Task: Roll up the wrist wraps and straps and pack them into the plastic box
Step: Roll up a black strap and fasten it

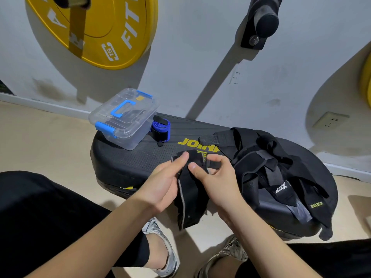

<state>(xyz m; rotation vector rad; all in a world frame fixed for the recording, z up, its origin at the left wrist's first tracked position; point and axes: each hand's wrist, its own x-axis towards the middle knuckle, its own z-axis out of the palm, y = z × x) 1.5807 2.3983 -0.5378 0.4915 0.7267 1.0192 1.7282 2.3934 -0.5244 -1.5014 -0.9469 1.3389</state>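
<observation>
Two hands pinching black wrist wrap (189,199) at its top end: left hand (163,183), right hand (218,177) both gripping. Limp fabric is dangling off step platform (130,163); best taken at stiff end. Closed plastic box (124,117) sitting at ten o'clock.

A gym: yellow weight plate (92,27) against the wall, black step platform (140,157) on the floor.

- Left hand (164,183): forearm extended forward, fingers closed in a pinch grip, thumb uppermost.
- Right hand (215,177): forearm extended forward, fingers curled, thumb and index pinching, close beside the left.
</observation>
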